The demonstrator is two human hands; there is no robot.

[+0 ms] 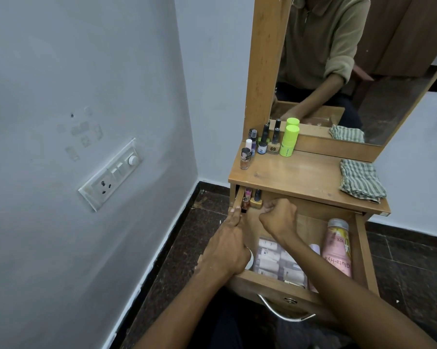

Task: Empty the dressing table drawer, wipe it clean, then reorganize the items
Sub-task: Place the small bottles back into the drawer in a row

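Head view shows the drawer [363,250] pulled open under the bench [295,177]; the left hand [231,244] grips its left wall, the right hand [279,217] curls, seemingly empty, near bottles [252,199] in the back-left corner. A pink tube [337,250] and sachets [275,260] crowd the drawer floor, while nail polishes [261,142] and a folded cloth [361,181] sit on top.

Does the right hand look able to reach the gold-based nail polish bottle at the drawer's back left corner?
Probably yes: the right hand is inside the open drawer just beside the gold-based nail polish bottle, with nothing visible between them.
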